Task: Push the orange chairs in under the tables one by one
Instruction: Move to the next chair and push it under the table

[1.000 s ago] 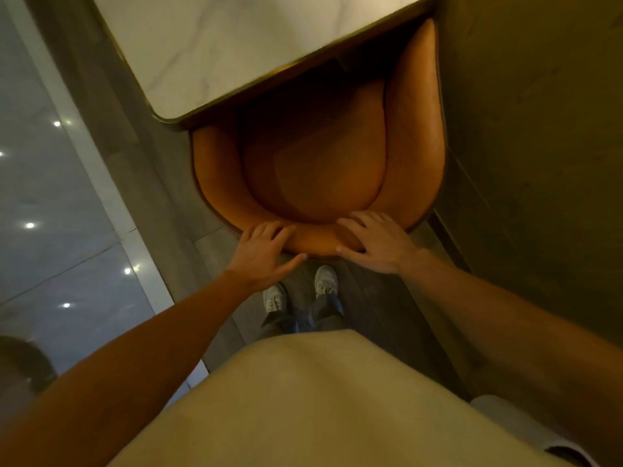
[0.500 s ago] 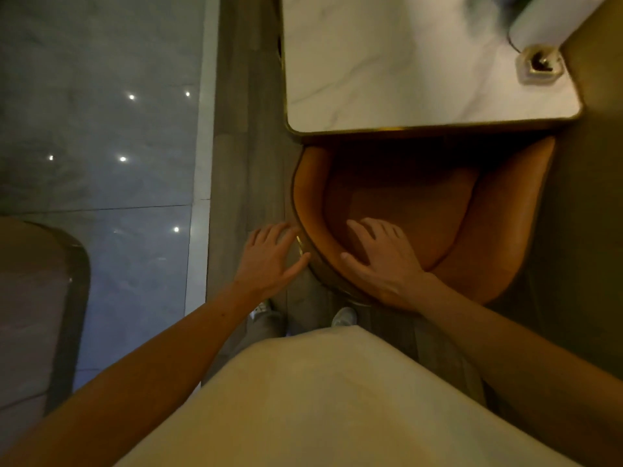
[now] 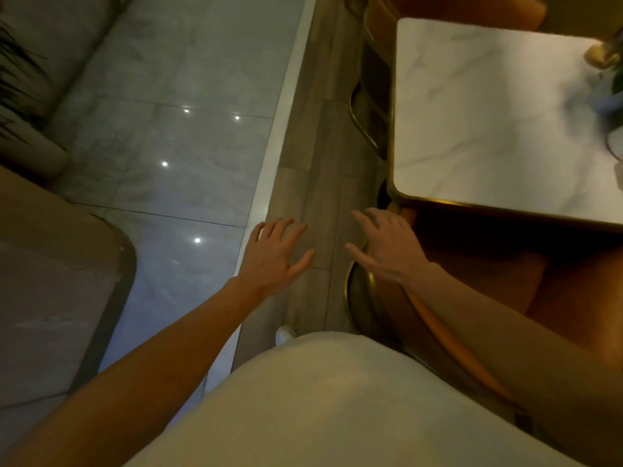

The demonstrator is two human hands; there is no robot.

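An orange chair (image 3: 499,284) sits at the right, its seat tucked partly beneath the white marble table (image 3: 488,112) with a gold rim. My right hand (image 3: 387,247) hovers with fingers spread over the chair's left edge, near the table's corner; contact with the chair cannot be told. My left hand (image 3: 276,254) is spread over the wooden floor strip, off the chair and holding nothing. A second orange chair (image 3: 465,8) shows at the far side of the table, partly hidden by the tabletop.
A wooden floor strip (image 3: 320,146) runs along the table's left side, bordered by glossy grey tiles (image 3: 168,146). A grey upholstered seat (image 3: 50,281) stands at the left. Plant leaves (image 3: 13,79) reach in at the upper left. Some items stand on the table's right edge.
Both hands have come off the chair's back. The view has swung left, so chair and table now lie at the right and the hands are over the floor strip.
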